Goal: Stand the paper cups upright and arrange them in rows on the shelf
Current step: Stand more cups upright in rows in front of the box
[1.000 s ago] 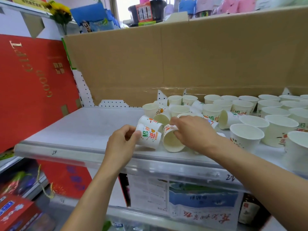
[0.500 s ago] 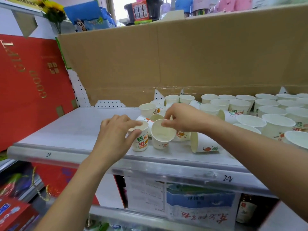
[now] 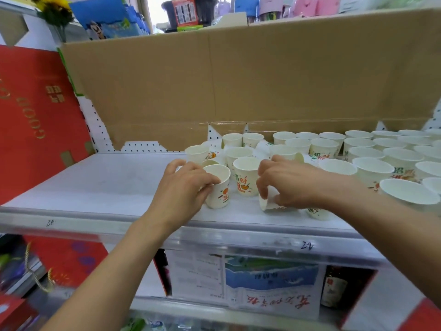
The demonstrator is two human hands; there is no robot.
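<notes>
Many white paper cups with orange and green print stand on the white shelf (image 3: 100,185). My left hand (image 3: 183,187) grips an upright cup (image 3: 218,187) near the shelf's front. Right beside it stands a second upright cup (image 3: 245,177), untouched. My right hand (image 3: 288,182) curls round a cup lying on its side (image 3: 268,201), its mouth facing left. Behind both hands a loose cluster holds upright cups (image 3: 196,152) and a few tipped ones. To the right, rows of upright cups (image 3: 372,167) run off toward the frame's edge.
A brown cardboard sheet (image 3: 262,80) backs the shelf. A red gift box (image 3: 35,120) leans at the left end. The shelf's front rail (image 3: 214,237) carries handwritten price marks. Below sit boxed goods (image 3: 269,283) and a bottle (image 3: 334,287).
My left hand stays on its upright cup. My right hand has let go of the second cup, which now stands upright, and moved right to take hold of the cup lying on its side.
</notes>
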